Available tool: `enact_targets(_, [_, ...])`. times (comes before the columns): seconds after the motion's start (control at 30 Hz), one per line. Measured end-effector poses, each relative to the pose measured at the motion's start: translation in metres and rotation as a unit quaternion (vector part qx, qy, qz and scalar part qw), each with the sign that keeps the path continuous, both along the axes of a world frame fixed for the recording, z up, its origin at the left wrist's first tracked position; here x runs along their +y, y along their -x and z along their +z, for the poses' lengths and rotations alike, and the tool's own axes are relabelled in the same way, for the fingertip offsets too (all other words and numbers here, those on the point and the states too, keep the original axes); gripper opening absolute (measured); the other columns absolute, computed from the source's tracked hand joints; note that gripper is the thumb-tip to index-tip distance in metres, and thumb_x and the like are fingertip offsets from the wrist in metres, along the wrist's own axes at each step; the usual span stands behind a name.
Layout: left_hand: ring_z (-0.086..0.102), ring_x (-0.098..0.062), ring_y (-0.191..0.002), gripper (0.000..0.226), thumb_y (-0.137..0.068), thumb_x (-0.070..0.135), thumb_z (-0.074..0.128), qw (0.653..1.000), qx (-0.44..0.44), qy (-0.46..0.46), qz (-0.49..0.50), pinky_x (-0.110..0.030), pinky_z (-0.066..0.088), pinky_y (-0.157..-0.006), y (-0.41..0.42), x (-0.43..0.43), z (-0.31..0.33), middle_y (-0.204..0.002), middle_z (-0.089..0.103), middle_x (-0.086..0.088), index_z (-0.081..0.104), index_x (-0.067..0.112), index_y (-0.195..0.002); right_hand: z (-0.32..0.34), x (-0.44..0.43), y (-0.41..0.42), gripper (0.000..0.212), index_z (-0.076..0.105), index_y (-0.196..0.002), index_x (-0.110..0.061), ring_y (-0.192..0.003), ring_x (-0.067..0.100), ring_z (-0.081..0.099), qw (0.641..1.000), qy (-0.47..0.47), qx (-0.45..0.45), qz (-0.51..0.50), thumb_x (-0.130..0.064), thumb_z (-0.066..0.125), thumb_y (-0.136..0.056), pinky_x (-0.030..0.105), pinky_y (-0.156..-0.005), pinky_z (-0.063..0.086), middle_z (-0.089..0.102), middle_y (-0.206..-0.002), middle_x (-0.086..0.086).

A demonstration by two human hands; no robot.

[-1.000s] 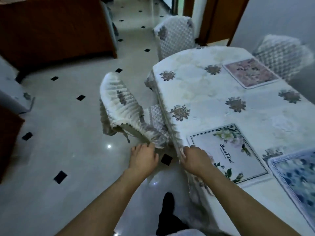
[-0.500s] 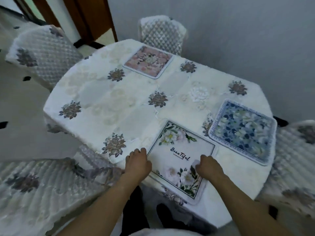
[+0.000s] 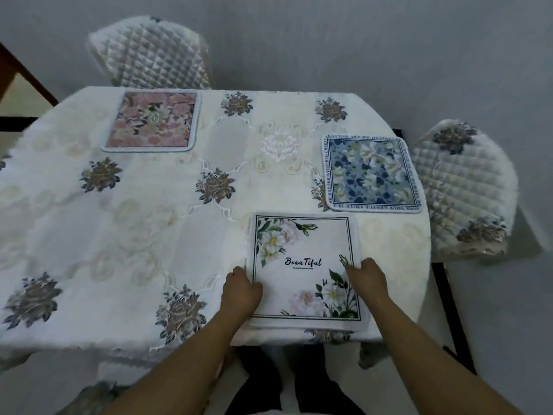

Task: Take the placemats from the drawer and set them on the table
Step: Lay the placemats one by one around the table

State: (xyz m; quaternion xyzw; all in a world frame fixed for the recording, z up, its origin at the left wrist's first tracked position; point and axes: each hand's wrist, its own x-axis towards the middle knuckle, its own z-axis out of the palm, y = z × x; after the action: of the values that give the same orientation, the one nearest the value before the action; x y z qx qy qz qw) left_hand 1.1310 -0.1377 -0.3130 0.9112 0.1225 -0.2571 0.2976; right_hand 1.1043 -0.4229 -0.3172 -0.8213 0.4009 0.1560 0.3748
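Three square placemats lie on the table (image 3: 89,235), which wears a white floral cloth. The white placemat (image 3: 302,253) with flowers and the word "BeauTiful" sits at the near edge, square to me. My left hand (image 3: 241,290) rests with curled fingers on its left edge, and my right hand (image 3: 366,275) presses on its right edge. A blue floral placemat (image 3: 371,172) lies at the right side. A pink floral placemat (image 3: 152,121) lies at the far left. No drawer is in view.
A quilted covered chair (image 3: 149,52) stands behind the table by the grey wall, another chair (image 3: 466,190) at the right end. A wooden door frame (image 3: 18,73) shows at far left. My dark-trousered legs (image 3: 269,375) are below the table's near edge.
The view swung from the floor and table corner to face the table squarely. Both hands came onto the white placemat's sides, and it now lies straight instead of askew.
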Motion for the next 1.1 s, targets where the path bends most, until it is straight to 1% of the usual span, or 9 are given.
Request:
enact_targets(0.17, [0.055, -0.039, -0.097, 0.026, -0.089, 0.019, 0.057, 0.998, -0.050, -0.005, -0.032, -0.033, 0.035, -0.071, 0.004, 0.004, 0.009, -0.104, 0.054, -0.020, 0.048, 0.001, -0.106, 0.014, 0.023, 0.020, 0.025, 0.056, -0.106, -0.002, -0.090, 0.024, 0.053, 0.997, -0.003, -0.045, -0.065, -0.023, 0.047, -0.097, 0.030, -0.075, 0.040, 0.056, -0.099, 0.009])
enact_targets(0.27, [0.058, -0.037, -0.089, 0.011, -0.091, 0.016, 0.051, 0.999, -0.041, 0.015, -0.030, -0.032, 0.035, -0.066, 0.013, 0.003, 0.019, -0.096, 0.059, -0.018, 0.045, 0.006, -0.093, 0.024, 0.032, 0.033, 0.021, 0.054, -0.094, -0.003, -0.085, 0.026, 0.056, 0.995, -0.007, -0.071, -0.072, -0.021, 0.046, -0.098, 0.030, -0.071, 0.039, 0.059, -0.094, 0.010])
enact_targets(0.4, [0.059, -0.035, -0.085, 0.011, -0.097, 0.015, 0.045, 0.997, -0.065, 0.039, -0.011, -0.031, 0.032, -0.063, 0.029, 0.005, 0.043, -0.087, 0.059, -0.014, 0.041, 0.009, -0.090, 0.043, 0.039, 0.038, 0.019, 0.054, -0.089, -0.004, -0.072, 0.021, 0.051, 0.992, -0.004, -0.119, -0.029, -0.019, 0.047, -0.098, 0.031, -0.064, 0.037, 0.060, -0.090, 0.015])
enact_targets(0.47, [0.056, -0.031, -0.076, 0.011, -0.098, 0.015, 0.045, 0.993, -0.109, 0.038, 0.018, -0.032, 0.027, -0.058, 0.037, 0.014, 0.061, -0.078, 0.055, -0.007, 0.040, 0.009, -0.091, 0.051, 0.044, 0.036, 0.019, 0.057, -0.097, -0.003, -0.076, 0.026, 0.055, 0.990, -0.013, -0.142, 0.003, -0.020, 0.048, -0.098, 0.032, -0.065, 0.040, 0.061, -0.091, 0.017])
enact_targets(0.57, [0.045, -0.017, -0.059, 0.010, -0.099, 0.017, 0.043, 0.985, -0.158, 0.019, 0.062, -0.033, 0.024, -0.050, 0.056, 0.042, 0.086, -0.069, 0.047, 0.000, 0.040, 0.011, -0.091, 0.059, 0.065, 0.030, 0.027, 0.060, -0.109, -0.002, -0.094, 0.036, 0.061, 0.983, -0.038, -0.168, 0.059, -0.023, 0.049, -0.097, 0.038, -0.080, 0.048, 0.064, -0.102, 0.021])
enact_targets(0.67, [0.048, -0.023, -0.063, 0.012, -0.099, 0.021, 0.042, 0.978, -0.187, -0.011, 0.095, -0.033, 0.029, -0.055, 0.081, 0.081, 0.101, -0.070, 0.049, -0.002, 0.039, 0.014, -0.090, 0.070, 0.099, 0.029, 0.037, 0.058, -0.122, -0.001, -0.106, 0.036, 0.061, 0.975, -0.070, -0.181, 0.107, -0.027, 0.049, -0.098, 0.041, -0.089, 0.048, 0.065, -0.117, 0.020])
enact_targets(0.8, [0.048, -0.022, -0.060, 0.015, -0.100, 0.023, 0.042, 0.964, -0.223, -0.035, 0.137, -0.034, 0.030, -0.054, 0.117, 0.136, 0.121, -0.068, 0.047, -0.001, 0.038, 0.014, -0.089, 0.089, 0.150, 0.044, 0.026, 0.058, -0.109, -0.005, -0.085, 0.032, 0.062, 0.955, -0.094, -0.214, 0.180, -0.026, 0.048, -0.098, 0.038, -0.073, 0.049, 0.065, -0.096, 0.015])
enact_targets(0.9, [0.047, -0.020, -0.057, 0.014, -0.101, 0.021, 0.043, 0.955, -0.242, -0.060, 0.160, -0.032, 0.027, -0.049, 0.137, 0.178, 0.137, -0.066, 0.048, -0.002, 0.041, 0.011, -0.091, 0.103, 0.187, 0.050, 0.021, 0.057, -0.092, -0.007, -0.072, 0.031, 0.061, 0.941, -0.090, -0.233, 0.228, -0.026, 0.048, -0.096, 0.032, -0.060, 0.042, 0.062, -0.081, 0.015])
enact_targets(1.1, [0.049, -0.028, -0.062, 0.013, -0.100, 0.020, 0.043, 0.942, -0.275, -0.097, 0.168, -0.034, 0.032, -0.055, 0.161, 0.270, 0.148, -0.068, 0.050, -0.004, 0.041, 0.013, -0.089, 0.120, 0.274, 0.061, 0.031, 0.044, -0.074, -0.002, -0.054, 0.020, 0.038, 0.926, -0.074, -0.262, 0.261, -0.024, 0.050, -0.094, 0.030, -0.050, 0.024, 0.043, -0.062, 0.012])
